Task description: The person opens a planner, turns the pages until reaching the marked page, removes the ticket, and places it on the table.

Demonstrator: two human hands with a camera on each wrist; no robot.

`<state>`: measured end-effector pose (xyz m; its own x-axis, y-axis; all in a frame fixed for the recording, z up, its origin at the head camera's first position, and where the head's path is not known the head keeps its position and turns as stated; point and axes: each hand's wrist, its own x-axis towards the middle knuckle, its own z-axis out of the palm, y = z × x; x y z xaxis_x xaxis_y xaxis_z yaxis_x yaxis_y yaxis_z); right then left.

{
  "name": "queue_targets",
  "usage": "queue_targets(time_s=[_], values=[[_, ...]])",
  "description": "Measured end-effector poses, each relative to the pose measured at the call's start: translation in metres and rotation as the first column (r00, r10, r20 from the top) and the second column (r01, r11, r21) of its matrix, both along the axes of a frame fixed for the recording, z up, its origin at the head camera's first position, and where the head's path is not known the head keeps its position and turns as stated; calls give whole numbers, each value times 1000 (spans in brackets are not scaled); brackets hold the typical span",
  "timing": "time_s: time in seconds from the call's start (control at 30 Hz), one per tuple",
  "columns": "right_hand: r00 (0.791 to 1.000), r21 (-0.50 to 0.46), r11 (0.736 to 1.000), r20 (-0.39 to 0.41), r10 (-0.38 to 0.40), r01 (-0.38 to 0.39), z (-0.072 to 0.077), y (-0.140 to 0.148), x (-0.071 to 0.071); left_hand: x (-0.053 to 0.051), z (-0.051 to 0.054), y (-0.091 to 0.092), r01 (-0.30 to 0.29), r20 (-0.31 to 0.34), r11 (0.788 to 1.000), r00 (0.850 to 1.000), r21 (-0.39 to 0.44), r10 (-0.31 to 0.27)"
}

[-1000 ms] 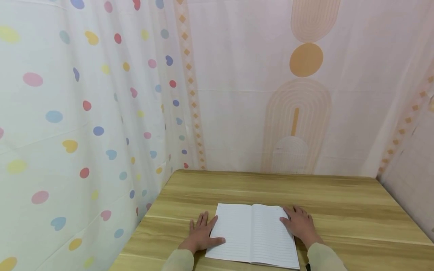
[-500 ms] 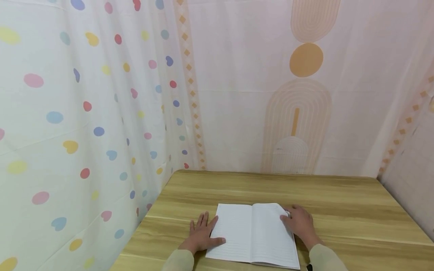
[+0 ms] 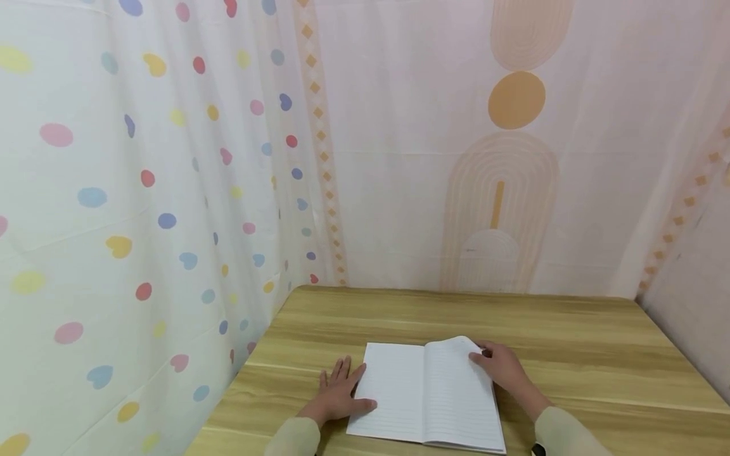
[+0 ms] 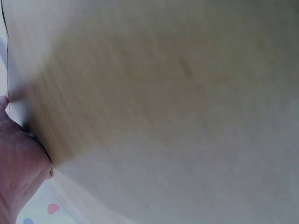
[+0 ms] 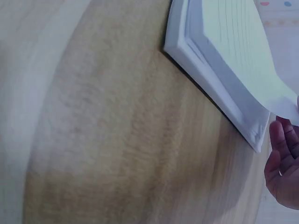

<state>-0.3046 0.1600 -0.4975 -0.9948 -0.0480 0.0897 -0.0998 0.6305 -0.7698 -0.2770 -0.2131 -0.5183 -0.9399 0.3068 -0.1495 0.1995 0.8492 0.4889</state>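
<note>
White notebook [image 3: 393, 392] lies crosswise, spine [image 3: 423, 396] forward, left fingers [image 3: 345, 368] spread, right fingers [image 3: 480, 360] pinching paper [image 3: 456, 383].

a lined notebook [image 3: 424, 396] lies open, right page [image 3: 458, 392] lifted.

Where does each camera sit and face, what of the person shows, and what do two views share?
Head: worn on the head, facing forward and down at table, open notebook and patterned cloth; left hand, right hand and sleeves show.
Left wrist: on that wrist, facing mostly table; part of left hand at left edge.
Right wrist: on that wrist, facing table and notebook; part of right hand at right edge.
Head and right wrist share the lifted page.
</note>
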Motion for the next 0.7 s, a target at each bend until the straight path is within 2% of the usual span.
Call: queue_targets(time_s=[0.23, 0.47, 0.57, 0.7], values=[[999, -155, 988, 45, 24, -16, 7, 1, 1, 0, 1, 0, 6, -7, 1000, 1000, -16, -6], [994, -306, 952, 107, 33, 1, 19, -7, 6, -1, 4, 0, 7, -6, 1000, 1000, -12, -7], [989, -377, 926, 143, 44, 13, 22, -15, 11, 0, 4, -1, 13, 9, 1000, 1000, 10, -13], [980, -512, 859, 173, 98, 4, 25, -27, 18, 0, 1, -4, 15, 15, 999, 1000, 39, -16]])
